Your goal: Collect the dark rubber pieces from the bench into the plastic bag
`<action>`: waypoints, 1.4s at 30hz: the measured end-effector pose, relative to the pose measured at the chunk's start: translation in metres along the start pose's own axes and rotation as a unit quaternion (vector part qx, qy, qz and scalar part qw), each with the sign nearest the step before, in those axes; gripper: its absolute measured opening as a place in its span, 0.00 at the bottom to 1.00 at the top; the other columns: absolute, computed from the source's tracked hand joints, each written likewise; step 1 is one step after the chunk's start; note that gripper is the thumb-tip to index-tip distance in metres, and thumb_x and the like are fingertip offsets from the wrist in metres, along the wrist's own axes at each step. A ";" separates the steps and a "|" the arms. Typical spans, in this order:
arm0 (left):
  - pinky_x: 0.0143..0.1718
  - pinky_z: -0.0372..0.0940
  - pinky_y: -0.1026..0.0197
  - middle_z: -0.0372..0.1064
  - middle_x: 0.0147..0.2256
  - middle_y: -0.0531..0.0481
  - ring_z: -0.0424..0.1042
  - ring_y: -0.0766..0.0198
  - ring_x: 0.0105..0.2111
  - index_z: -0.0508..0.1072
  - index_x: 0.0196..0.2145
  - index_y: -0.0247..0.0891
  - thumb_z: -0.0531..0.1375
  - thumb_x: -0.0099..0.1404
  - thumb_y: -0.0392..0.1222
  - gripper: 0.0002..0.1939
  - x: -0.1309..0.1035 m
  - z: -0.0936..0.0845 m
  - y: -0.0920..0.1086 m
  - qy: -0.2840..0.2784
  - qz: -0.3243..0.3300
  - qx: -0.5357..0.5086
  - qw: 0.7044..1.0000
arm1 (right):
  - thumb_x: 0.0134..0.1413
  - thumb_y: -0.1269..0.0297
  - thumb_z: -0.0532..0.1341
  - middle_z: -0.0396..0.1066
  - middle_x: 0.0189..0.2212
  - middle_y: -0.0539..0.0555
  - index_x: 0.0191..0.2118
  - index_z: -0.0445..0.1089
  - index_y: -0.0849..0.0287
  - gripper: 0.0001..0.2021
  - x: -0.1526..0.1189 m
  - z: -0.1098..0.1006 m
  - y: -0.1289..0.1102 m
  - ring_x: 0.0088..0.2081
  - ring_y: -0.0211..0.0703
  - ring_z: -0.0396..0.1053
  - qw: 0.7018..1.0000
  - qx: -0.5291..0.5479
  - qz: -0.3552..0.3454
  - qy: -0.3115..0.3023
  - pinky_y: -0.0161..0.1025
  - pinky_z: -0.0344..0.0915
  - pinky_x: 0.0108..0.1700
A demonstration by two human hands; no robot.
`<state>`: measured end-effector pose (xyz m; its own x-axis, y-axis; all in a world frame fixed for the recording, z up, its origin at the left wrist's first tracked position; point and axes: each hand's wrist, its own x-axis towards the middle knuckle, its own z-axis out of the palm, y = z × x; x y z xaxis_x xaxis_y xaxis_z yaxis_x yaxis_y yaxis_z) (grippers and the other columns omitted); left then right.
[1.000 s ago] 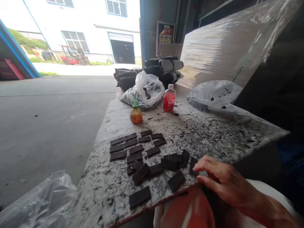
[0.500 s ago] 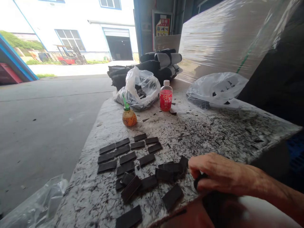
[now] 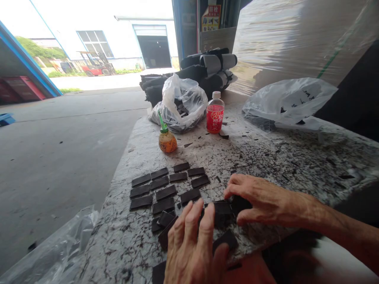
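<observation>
At about eight o'clock a crumpled sheet of clear plastic film (image 3: pixel 50 252) hangs off the near corner of the speckled, scratched grey table (image 3: pixel 266 157). Just right of it, flat dark rectangular pieces (image 3: pixel 161 193) lie in neat rows on the tabletop, loosening into a jumbled pile toward six o'clock. The left hand (image 3: pixel 192 244) lies flat on that pile with its fingers spread and open, pressing on the pieces and closed around none. Beyond the rows, toward twelve o'clock, a small round orange bottle with a green nozzle (image 3: pixel 167 140) stands upright, and behind it a clear plastic bag of dark scraps (image 3: pixel 180 104) slumps against black and grey rolled bundles (image 3: pixel 207 69). Right of the bag stands a clear bottle with a red label and white cap (image 3: pixel 214 113). At about four o'clock the right hand (image 3: pixel 260 199) reaches in from the side, thumb and fingers pinched on a dark piece (image 3: pixel 241 204) at the right end of the pile, touching its neighbours. Farther off, at two o'clock, a second clear bag (image 3: pixel 287 102) rests below a large film-wrapped stack of boards (image 3: pixel 296 35).
</observation>
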<state>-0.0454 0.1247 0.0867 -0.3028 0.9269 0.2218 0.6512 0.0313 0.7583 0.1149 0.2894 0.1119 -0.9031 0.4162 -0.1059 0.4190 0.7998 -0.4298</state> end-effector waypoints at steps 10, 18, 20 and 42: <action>0.61 0.36 0.44 0.63 0.54 0.48 0.56 0.56 0.56 0.61 0.55 0.41 0.54 0.55 0.35 0.28 0.049 -0.005 0.023 -0.264 0.024 0.233 0.936 | 0.45 0.69 0.61 0.64 0.32 0.50 0.32 0.64 0.58 0.06 -0.003 -0.005 0.001 0.37 0.43 0.60 0.999 -0.016 -0.025 -0.029 0.40 0.56 0.41; 0.54 0.48 0.47 0.65 0.44 0.48 0.61 0.55 0.47 0.62 0.53 0.44 0.53 0.56 0.32 0.26 0.045 -0.001 0.026 -0.269 0.047 0.219 0.937 | 0.45 0.69 0.59 0.64 0.32 0.49 0.33 0.64 0.57 0.07 -0.009 0.004 0.005 0.37 0.42 0.60 1.000 0.025 -0.016 -0.007 0.38 0.54 0.40; 0.51 0.52 0.48 0.66 0.43 0.48 0.61 0.54 0.45 0.62 0.52 0.44 0.52 0.57 0.32 0.25 0.044 -0.002 0.028 -0.272 0.047 0.220 0.936 | 0.45 0.69 0.59 0.64 0.34 0.49 0.36 0.64 0.56 0.09 -0.011 0.005 0.005 0.38 0.42 0.60 0.999 0.034 -0.018 -0.006 0.38 0.54 0.41; 0.37 0.53 0.57 0.62 0.32 0.52 0.59 0.58 0.37 0.67 0.31 0.41 0.57 0.61 0.38 0.01 0.068 -0.013 0.024 -0.219 0.064 0.135 0.964 | 0.44 0.71 0.62 0.66 0.28 0.44 0.37 0.68 0.55 0.11 -0.019 -0.011 -0.005 0.27 0.33 0.61 0.964 0.240 0.099 0.048 0.30 0.57 0.31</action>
<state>-0.0592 0.1840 0.1280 0.0765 0.9968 -0.0228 0.8386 -0.0519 0.5422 0.1304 0.2821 0.1262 -0.7876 0.5965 -0.1543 0.4689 0.4178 -0.7782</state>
